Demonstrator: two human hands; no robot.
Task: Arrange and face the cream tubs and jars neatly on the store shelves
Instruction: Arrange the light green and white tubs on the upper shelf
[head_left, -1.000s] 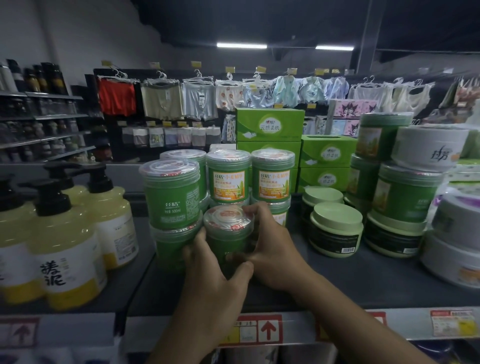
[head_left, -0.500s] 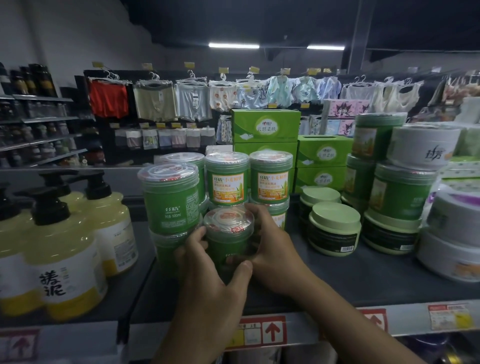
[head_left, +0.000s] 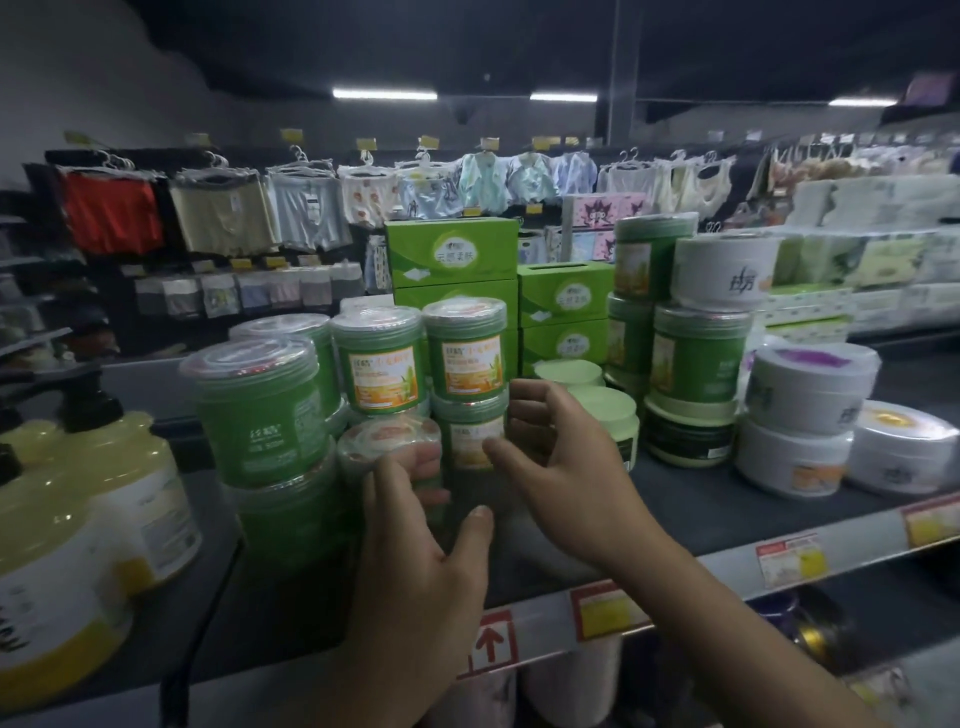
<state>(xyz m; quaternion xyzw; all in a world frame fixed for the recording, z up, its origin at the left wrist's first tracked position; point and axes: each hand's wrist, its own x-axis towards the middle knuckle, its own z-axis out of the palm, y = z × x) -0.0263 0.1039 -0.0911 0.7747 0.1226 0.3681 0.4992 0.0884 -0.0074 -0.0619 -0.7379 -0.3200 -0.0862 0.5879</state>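
Head view: small green tub (head_left: 387, 441) sits front of shelf (head_left: 727, 519), against green stacks. Our left hand (head_left: 415, 561) has fingers on it, thumb off, can't tell if we're gripping. Right hand (head_left: 566, 467) loose, empty, just beside. Back tubs (head_left: 465, 348) face out. Left tub (head_left: 254, 415) label sits sideways, so we reckon more facing to do.

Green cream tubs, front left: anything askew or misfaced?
Yes. The top tub of the front-left stack shows its white-print side and a fine-print panel, not the orange label that its neighbours face forward. A lone tub also stands in front of the row, unstacked. No spills or damage visible.
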